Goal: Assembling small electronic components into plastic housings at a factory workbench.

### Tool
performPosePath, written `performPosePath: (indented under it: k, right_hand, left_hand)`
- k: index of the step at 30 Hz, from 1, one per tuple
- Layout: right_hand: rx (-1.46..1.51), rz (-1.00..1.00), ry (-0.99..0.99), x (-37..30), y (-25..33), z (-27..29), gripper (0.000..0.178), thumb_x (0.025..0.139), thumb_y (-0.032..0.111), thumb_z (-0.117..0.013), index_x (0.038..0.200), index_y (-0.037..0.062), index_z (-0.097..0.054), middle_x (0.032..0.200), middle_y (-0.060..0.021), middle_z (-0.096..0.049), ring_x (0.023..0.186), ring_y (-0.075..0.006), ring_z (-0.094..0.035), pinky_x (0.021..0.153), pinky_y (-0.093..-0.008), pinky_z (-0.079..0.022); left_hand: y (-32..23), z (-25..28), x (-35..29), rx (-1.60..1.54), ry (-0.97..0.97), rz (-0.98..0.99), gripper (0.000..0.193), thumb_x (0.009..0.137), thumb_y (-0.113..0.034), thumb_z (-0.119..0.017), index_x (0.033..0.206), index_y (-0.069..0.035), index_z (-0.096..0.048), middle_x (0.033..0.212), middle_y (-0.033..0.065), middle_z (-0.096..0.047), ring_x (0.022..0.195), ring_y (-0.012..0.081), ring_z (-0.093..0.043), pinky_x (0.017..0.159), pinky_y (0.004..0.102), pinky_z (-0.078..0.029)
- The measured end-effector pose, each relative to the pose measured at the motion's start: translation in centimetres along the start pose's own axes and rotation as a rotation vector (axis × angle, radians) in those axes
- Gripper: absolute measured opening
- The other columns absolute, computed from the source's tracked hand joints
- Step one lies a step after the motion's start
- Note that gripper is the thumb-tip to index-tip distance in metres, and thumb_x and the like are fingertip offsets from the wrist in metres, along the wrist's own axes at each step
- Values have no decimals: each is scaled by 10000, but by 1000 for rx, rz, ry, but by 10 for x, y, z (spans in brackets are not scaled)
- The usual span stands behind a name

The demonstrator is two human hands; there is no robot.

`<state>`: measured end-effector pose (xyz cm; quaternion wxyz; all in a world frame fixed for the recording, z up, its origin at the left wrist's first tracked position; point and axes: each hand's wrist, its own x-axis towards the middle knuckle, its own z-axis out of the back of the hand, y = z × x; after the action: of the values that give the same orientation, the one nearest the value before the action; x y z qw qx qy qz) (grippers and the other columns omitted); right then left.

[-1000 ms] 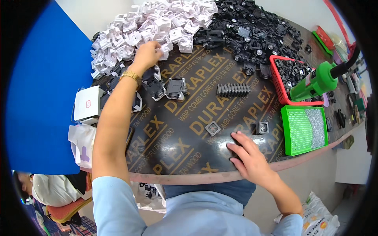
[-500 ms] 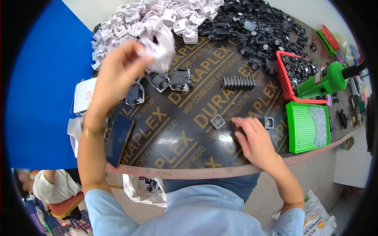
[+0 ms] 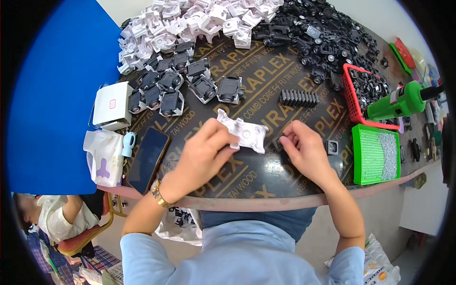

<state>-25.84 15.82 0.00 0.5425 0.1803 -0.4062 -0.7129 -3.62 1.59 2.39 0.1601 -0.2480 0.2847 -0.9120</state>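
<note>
Pinched by its edge, a white plastic housing [image 3: 251, 136] hangs over the middle of the table in my left hand [image 3: 202, 152]. Just to its right, my right hand [image 3: 306, 149] has its thumb and fingers closed together. Something small and dark may be between those fingertips, too hidden to make out. A small square grey-black part [image 3: 332, 147] lies beside the right hand. Farther off stands a row of thin black pieces [image 3: 299, 98]. White housings fitted with black units [image 3: 203, 89] are grouped beyond my left hand.
White housings [image 3: 216, 16] and black units [image 3: 327, 40] are heaped at the back. On the right are a red basket [image 3: 354, 97], a green electric screwdriver [image 3: 396, 102] and a green screw tray [image 3: 357, 156]. A phone [image 3: 148, 159] and white box [image 3: 112, 107] lie left.
My left hand has brought the white housing from the pile down to the middle. My right hand's fingers have closed. The square part formerly left of it no longer shows.
</note>
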Motion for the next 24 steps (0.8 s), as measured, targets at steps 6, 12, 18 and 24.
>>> performPosePath:
  k: [6, 12, 18, 24]
  right_hand:
    - [88, 88, -162, -13, 17, 20, 142, 879, -4, -684, 937, -17, -556, 823, -131, -637, 690, -241, -680, 614, -309, -541]
    - [63, 211, -94, -30, 30, 16, 198, 826, -49, -720, 929, -17, -555, 859, -106, -609, 656, -219, -662, 578, -281, -542]
    - [495, -146, -38, -38, 34, 15, 110, 944, -10, -605, 1005, -35, -516, 947, -90, -645, 751, -100, -655, 614, -240, -548]
    - [831, 130, 99, -37, 26, 3, 107, 976, -49, -488, 1074, -20, -458, 1092, -136, -633, 960, -117, -619, 784, -263, -530]
  left_hand:
    - [-19, -24, 0, -216, 113, -35, 238, 825, 17, -738, 1021, -19, -606, 1333, 178, -514, 1120, 301, -602, 910, 375, -506]
    - [-20, -34, 9, -528, 222, 107, 298, 900, -45, -681, 1143, -23, -509, 1240, 180, -575, 1113, 309, -633, 908, 366, -547]
    - [-22, -39, 3, -901, 138, 303, 559, 827, 16, -757, 1294, -9, -453, 1268, 132, -479, 1127, 246, -611, 953, 363, -564]
    - [-21, -42, 4, -1386, 193, 320, 852, 754, 48, -823, 1479, -44, -384, 1446, 98, -417, 1214, 176, -553, 1000, 348, -532]
